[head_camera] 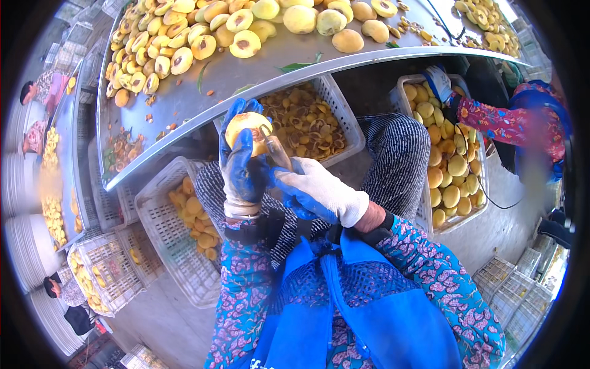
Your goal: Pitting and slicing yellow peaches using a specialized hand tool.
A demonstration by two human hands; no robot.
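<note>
My left hand [244, 173], in a blue-coated work glove, holds up a yellow peach [240, 123] with its cut face and reddish centre towards me. A hand tool [278, 153] with a curved metal end and a brownish handle is gripped in my right hand [320, 189], gloved in white and blue. The tool's tip touches the peach near its centre; whether it is in the flesh is hard to tell. Below and beyond my hands, a white plastic crate [355, 131] holds many scraps and pits [304, 124]. Both hands are above my lap, just before the metal table's edge.
Halved peaches [173, 41] are heaped on the metal table [258, 74]. A crate [173, 244] with peaches stands at my left. On the right, a co-worker's gloved hand [438, 83] reaches into a crate of peaches [454, 166]. More people and crates are at left.
</note>
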